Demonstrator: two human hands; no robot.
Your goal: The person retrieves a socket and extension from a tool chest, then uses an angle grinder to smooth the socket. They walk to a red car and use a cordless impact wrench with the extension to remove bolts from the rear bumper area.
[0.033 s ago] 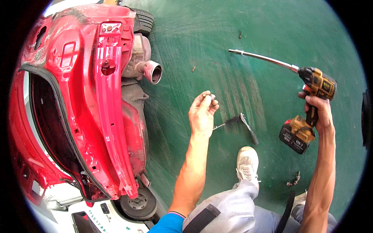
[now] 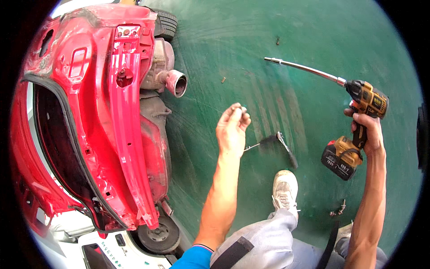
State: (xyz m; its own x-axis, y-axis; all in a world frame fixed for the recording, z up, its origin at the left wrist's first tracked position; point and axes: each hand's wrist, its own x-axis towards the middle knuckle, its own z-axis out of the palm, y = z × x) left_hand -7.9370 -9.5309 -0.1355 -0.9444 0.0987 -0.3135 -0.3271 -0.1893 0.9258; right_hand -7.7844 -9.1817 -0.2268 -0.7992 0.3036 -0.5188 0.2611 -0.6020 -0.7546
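My right hand (image 2: 369,125) is wrapped round the grip of a yellow-and-black cordless impact wrench (image 2: 371,99) with a battery (image 2: 341,158) at its base. From its nose a long chrome extension with a socket end (image 2: 304,67) points left, well above the floor. Near the middle of the view, my left hand (image 2: 232,123) is raised with thumb and fingertips pinched together. Whatever small thing sits between them is mostly hidden by the fingers. Left of that hand, and apart from it, is the red car body (image 2: 127,134) with its exhaust tip (image 2: 179,85).
A ratchet wrench (image 2: 286,150) and a dark-handled tool (image 2: 268,140) lie on the green floor (image 2: 215,40) near my shoe (image 2: 285,188). Several small bolts (image 2: 342,207) are by my right leg. A white vehicle (image 2: 130,251) stands at lower left.
My left hand has shifted very slightly left, its fingertips turned so less of the small thing shows. The wrench in my right hand has barely moved.
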